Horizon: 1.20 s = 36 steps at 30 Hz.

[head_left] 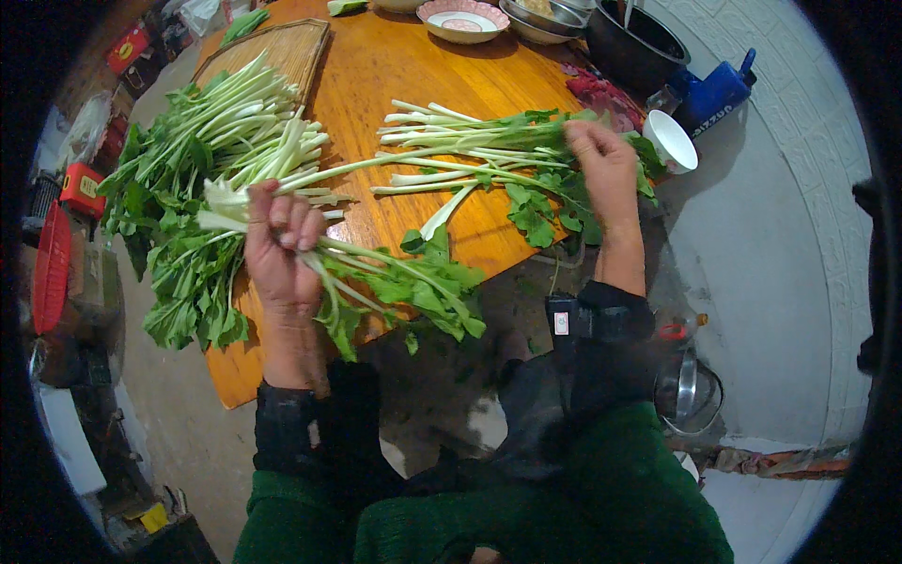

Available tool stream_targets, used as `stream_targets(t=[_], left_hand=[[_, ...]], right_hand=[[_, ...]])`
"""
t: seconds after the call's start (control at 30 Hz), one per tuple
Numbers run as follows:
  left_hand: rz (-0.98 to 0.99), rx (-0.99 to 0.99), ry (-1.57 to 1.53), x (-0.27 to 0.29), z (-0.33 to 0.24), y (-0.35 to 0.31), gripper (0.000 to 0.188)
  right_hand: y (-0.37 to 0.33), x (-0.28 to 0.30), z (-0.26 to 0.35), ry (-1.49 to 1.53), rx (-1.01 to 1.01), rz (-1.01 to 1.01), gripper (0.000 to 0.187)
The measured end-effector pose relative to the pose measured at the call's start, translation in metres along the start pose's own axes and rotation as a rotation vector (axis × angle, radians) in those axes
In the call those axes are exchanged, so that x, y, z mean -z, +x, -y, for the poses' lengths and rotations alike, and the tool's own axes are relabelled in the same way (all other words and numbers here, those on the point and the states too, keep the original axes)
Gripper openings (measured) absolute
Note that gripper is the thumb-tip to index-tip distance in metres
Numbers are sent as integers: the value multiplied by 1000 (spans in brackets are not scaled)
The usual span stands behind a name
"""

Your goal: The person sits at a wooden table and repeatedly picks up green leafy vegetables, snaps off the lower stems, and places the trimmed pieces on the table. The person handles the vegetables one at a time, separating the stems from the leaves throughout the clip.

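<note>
My left hand is closed around the pale base of a plant of leafy greens, whose leaves hang over the table's near edge. One long stalk stretches from this base toward my right hand. The right hand's fingers are pinched together at the leafy end. Beneath and beside it lies a loose row of separated stalks, white ends to the left, leaves to the right. A larger heap of greens lies on the left, leaves drooping over the table edge.
The wooden table carries a woven tray at the far left. A pink-rimmed dish, metal bowls, a black pot, a white bowl and a blue container stand at the far right. A red basket is off to the left.
</note>
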<state>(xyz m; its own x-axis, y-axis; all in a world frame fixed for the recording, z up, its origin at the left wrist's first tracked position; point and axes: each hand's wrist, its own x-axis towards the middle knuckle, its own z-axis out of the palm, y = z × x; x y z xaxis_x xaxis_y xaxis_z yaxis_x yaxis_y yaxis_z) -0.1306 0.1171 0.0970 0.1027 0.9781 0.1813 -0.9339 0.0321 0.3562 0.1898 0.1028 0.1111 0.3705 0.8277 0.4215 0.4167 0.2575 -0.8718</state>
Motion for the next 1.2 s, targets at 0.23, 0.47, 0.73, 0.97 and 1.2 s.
stream_targets(t=[0.23,0.47,0.73,0.97,1.2], left_hand=[[38,-33,9,9,-13,3,21],[129,43,81,-3,16,-9,22],[245,286,-182,-2,14,-4,25],[242,366,-59,-3,19,-6,26],[139,362,41,-3,35,-8,30]], right_hand=[[-21,7,1,-374,245,363,16],[-20,30,-19,-467,233,-271,9],[-15,86,-2,269,-250,-19,19],[-27,66,33,102,-462,828,24],[-17,17,-7,-98,-57,246,20]])
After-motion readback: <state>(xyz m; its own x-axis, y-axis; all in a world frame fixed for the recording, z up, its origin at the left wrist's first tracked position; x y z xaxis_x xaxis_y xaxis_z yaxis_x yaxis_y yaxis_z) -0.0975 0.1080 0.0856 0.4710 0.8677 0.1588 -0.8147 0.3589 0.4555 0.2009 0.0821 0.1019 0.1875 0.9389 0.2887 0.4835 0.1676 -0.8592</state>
